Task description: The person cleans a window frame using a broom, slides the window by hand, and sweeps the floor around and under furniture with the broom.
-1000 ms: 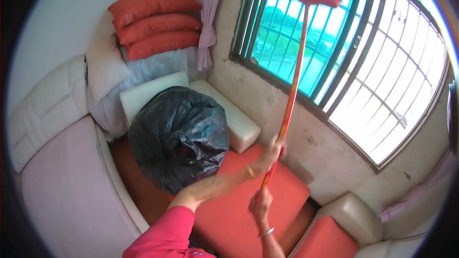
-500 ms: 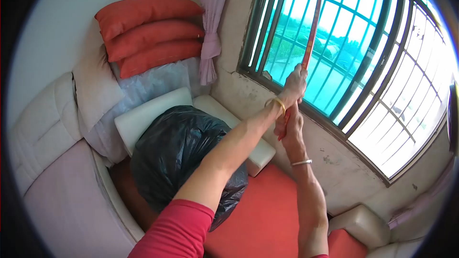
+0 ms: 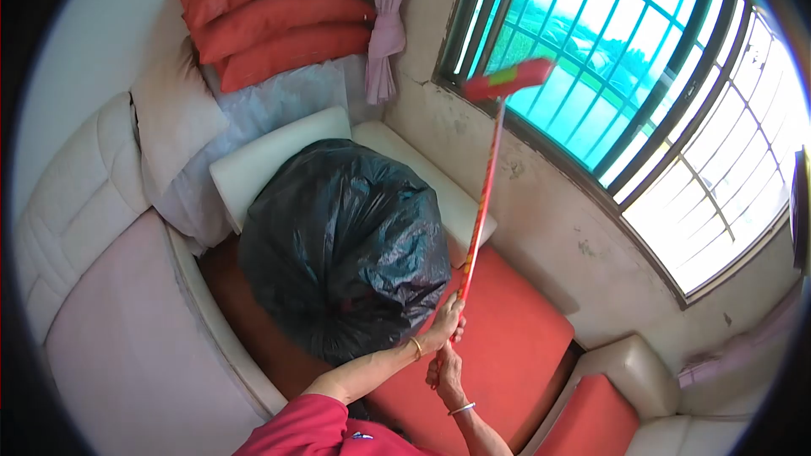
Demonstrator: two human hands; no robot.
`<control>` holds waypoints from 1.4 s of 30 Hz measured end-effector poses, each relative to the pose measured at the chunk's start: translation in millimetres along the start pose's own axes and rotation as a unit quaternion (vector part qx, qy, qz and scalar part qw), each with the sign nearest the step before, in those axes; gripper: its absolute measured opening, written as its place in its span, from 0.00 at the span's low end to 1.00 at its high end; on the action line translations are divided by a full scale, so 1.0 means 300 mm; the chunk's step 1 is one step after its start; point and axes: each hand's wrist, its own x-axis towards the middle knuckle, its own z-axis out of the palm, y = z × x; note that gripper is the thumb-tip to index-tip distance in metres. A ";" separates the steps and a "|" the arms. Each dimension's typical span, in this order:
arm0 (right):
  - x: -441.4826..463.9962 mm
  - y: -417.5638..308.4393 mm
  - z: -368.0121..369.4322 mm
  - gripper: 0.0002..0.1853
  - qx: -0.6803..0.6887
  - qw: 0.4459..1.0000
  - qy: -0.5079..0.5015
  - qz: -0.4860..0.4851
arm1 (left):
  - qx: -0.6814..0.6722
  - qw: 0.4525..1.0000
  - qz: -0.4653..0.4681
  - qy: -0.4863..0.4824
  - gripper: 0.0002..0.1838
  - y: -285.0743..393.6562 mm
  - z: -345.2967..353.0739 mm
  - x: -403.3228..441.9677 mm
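Note:
A long red broom [image 3: 481,228] slants up from my hands toward the window, its wide head with a yellow-green patch uppermost. My left hand [image 3: 445,323], gold bangle at the wrist, is wrapped round the patterned handle. Lower down, near the handle's end, my right hand [image 3: 449,375] with a silver bangle grips the same handle. The broom head is slightly blurred and overlaps the lower left of the barred window [image 3: 583,59]. Close to my left forearm bulges a big black plastic bag [image 3: 346,245], resting on the red seat cushion [image 3: 507,329].
Red pillows [image 3: 287,21] are stacked at the back left beside a tied pink curtain [image 3: 387,25]. A cream armrest [image 3: 629,376] stands at the right. The pale sofa back [image 3: 76,203] runs along the left, and the stained wall [image 3: 549,211] lies below the window.
Both hands have come down and toward me with the broom. Its head, earlier out of the frame above, now shows before the window. My view has tilted slightly downward.

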 end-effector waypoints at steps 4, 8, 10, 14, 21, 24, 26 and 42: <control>-0.164 0.128 -0.100 0.27 -0.101 0.991 0.071 -0.057 | -0.046 0.996 -0.073 0.038 0.10 -0.200 0.021 -0.127; -0.294 0.233 -0.183 0.27 -0.130 0.986 0.088 -0.053 | -0.030 0.994 -0.074 0.075 0.09 -0.325 0.066 -0.254; -0.322 0.311 -0.222 0.27 -0.147 0.982 0.079 -0.084 | -0.023 0.993 -0.070 0.089 0.09 -0.370 0.079 -0.334; -0.207 0.503 -0.310 0.27 -0.269 0.897 0.067 -0.344 | -0.008 0.996 -0.035 0.086 0.13 -0.365 0.089 -0.382; -0.203 0.139 -0.065 0.23 -0.161 0.947 0.002 -0.278 | -0.015 0.990 0.137 -0.001 0.14 -0.114 0.061 -0.286; -0.095 -0.097 0.067 0.25 -0.108 0.949 -0.064 -0.289 | -0.044 0.975 0.208 -0.058 0.17 0.201 0.088 -0.232; -0.005 -0.287 0.198 0.25 -0.068 0.970 -0.060 -0.225 | -0.078 0.946 0.278 -0.148 0.16 0.442 0.077 -0.167; 0.321 -1.146 0.860 0.27 0.041 0.952 -0.136 -0.271 | 0.072 0.933 0.352 -0.029 0.14 1.504 0.099 0.341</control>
